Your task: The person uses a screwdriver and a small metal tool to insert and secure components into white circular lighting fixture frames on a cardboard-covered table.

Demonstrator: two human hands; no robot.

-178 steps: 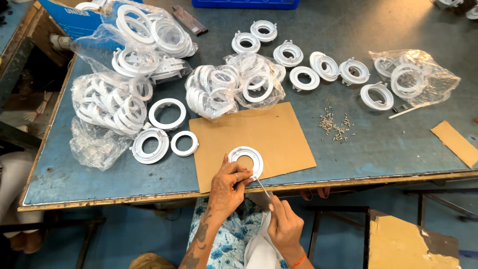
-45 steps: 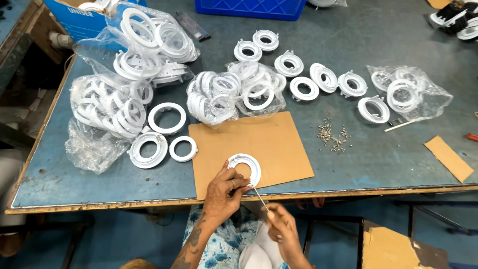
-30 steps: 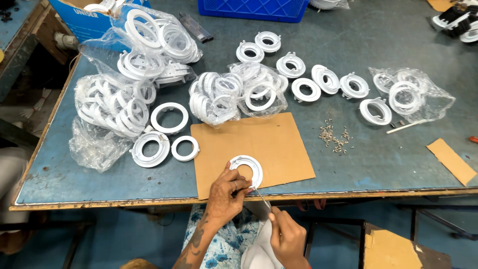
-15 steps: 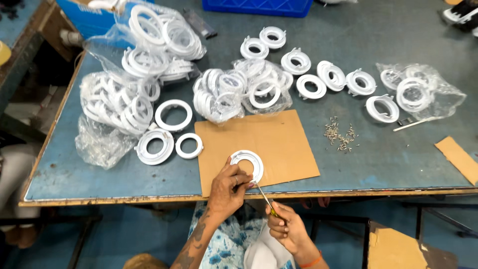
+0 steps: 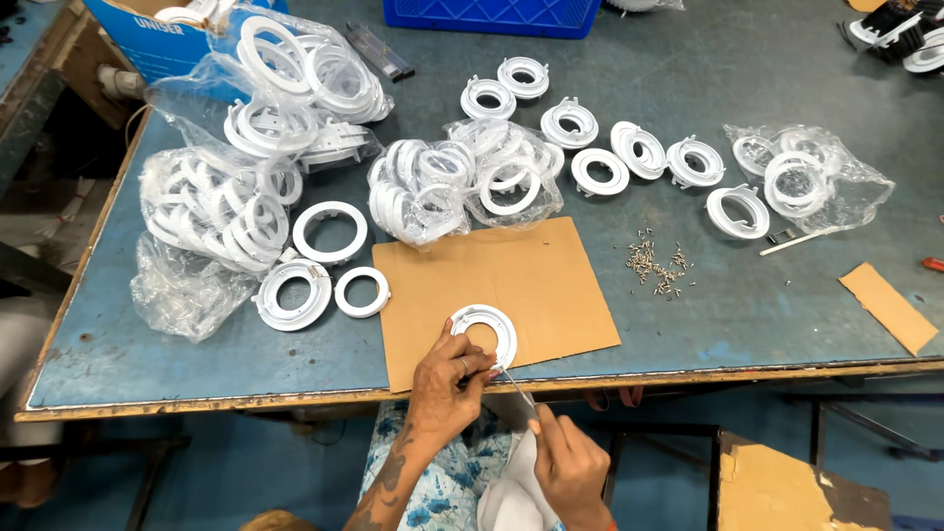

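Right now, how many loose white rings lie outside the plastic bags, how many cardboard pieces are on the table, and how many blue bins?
Loose white rings: 11
Cardboard pieces: 2
Blue bins: 1
Total: 14
The left hand holds one of the rings.

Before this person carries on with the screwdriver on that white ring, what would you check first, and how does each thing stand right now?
1. Left hand steadies the white ring: ok, fingers rest on its near edge.
2. Ring lies flat on the cardboard sheet: ok.
3. Right hand grips the screwdriver: ok, thin shaft angled toward the ring.
4. Tip seated in a screw: cannot tell, too small and partly hidden by fingers.
5. Spare screws within reach: ok, a small pile lies on the table to the right of the cardboard.
6. More rings at hand: ok, bagged rings lie just beyond the cardboard.
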